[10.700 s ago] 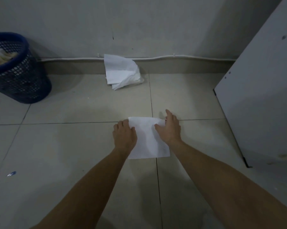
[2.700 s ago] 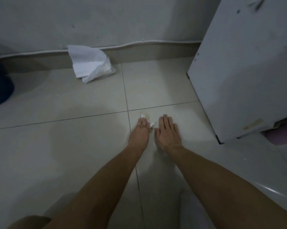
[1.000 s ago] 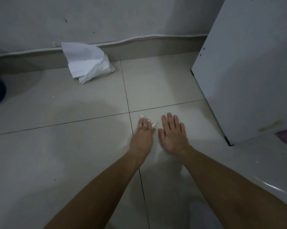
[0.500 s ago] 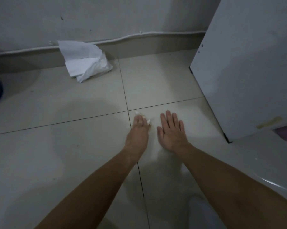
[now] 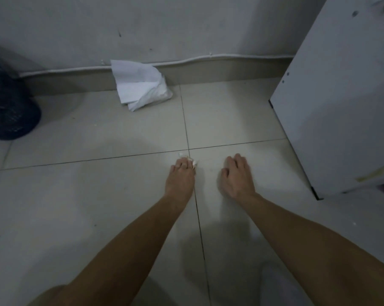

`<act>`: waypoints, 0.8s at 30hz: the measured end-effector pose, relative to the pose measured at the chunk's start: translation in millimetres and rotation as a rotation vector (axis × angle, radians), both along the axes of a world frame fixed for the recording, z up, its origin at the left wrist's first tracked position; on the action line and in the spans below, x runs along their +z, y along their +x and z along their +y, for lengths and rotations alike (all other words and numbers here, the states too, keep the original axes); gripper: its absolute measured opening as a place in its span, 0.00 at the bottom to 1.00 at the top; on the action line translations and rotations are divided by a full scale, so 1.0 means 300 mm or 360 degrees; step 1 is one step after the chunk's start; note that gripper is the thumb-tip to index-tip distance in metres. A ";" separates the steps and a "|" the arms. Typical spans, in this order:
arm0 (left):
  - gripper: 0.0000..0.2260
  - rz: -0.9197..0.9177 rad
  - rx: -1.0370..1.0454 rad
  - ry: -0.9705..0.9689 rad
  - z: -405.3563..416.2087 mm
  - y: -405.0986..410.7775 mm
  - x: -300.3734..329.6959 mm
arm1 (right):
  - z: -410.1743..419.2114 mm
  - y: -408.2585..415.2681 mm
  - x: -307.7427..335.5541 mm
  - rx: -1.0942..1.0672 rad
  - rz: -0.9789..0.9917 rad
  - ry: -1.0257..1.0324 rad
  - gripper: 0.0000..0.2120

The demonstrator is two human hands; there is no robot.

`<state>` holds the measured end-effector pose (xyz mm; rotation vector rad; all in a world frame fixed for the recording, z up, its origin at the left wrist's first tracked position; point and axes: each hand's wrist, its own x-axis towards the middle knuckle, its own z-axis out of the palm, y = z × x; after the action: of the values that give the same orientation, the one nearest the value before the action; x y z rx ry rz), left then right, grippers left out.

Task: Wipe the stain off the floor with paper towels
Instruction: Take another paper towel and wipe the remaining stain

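Dim, flat indoor light, greyish cast. Soft arm shadows fall on the floor tiles (image 5: 98, 195) toward the camera. Right hand (image 5: 237, 177) slightly motion-blurred. Wide-angle bending at edges; skirting cable (image 5: 230, 57) bows.

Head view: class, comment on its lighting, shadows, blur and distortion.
Head view: dim, flat light; soft shadows on the floor under both arms; the right hand is slightly motion-blurred, the left hand on the wadded paper towel sharper; wide-angle bending curves the baseboard; the basket is nearly lost in darkness.
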<state>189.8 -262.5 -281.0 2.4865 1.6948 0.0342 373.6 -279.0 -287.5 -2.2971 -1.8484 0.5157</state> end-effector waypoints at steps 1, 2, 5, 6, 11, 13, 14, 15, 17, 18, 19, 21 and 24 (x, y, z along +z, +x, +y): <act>0.17 -0.0034 0.0008 -0.0083 0.000 -0.014 0.004 | 0.003 -0.034 0.013 -0.0008 0.0076 0.0085 0.18; 0.14 -0.0075 0.0041 -0.0187 0.002 -0.031 0.016 | 0.003 -0.078 0.033 0.0006 0.0166 0.0126 0.16; 0.12 -0.0178 0.0026 -0.0241 0.033 -0.063 0.044 | -0.018 -0.212 0.061 0.0196 0.0452 0.0149 0.18; 0.13 -0.0253 0.0030 -0.0249 0.037 -0.084 0.048 | -0.025 -0.253 0.067 0.0267 0.0529 0.0177 0.19; 0.16 -0.0455 0.0035 -0.0107 0.014 -0.289 0.057 | -0.016 -0.370 0.037 0.0485 0.0347 0.0072 0.23; 0.17 -0.0414 0.0190 -0.0097 0.016 -0.414 0.047 | -0.022 -0.393 0.000 0.0492 0.0158 0.0068 0.23; 0.17 -0.0402 0.0305 -0.0097 0.019 -0.479 0.040 | -0.023 -0.398 -0.012 0.0470 0.0164 0.0061 0.24; 0.17 -0.0376 0.0425 -0.0104 0.020 -0.544 0.033 | -0.026 -0.405 -0.013 0.0444 0.0209 0.0038 0.23; 0.17 -0.0271 0.0629 -0.0097 0.007 -0.671 0.019 | -0.028 -0.417 -0.011 0.0366 0.0328 0.0052 0.18; 0.17 -0.0221 0.0692 -0.0086 -0.004 -0.722 0.014 | -0.018 -0.418 -0.013 0.0421 0.0269 0.0092 0.18; 0.19 -0.0177 0.0719 -0.0074 -0.017 -0.766 0.009 | -0.006 -0.430 -0.019 0.0465 0.0258 0.0095 0.19; 0.22 -0.0152 0.0720 -0.0090 -0.040 -0.818 -0.002 | 0.006 -0.485 -0.017 0.0457 0.0291 0.0108 0.18; 0.24 -0.0126 0.0705 -0.0130 -0.041 -0.836 -0.012 | 0.043 -0.633 0.004 0.0508 0.0434 0.0119 0.18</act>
<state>-61.0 -274.7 -284.7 1.9798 2.1255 0.1025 183.6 -266.2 -286.5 -1.7870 -2.0588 0.7453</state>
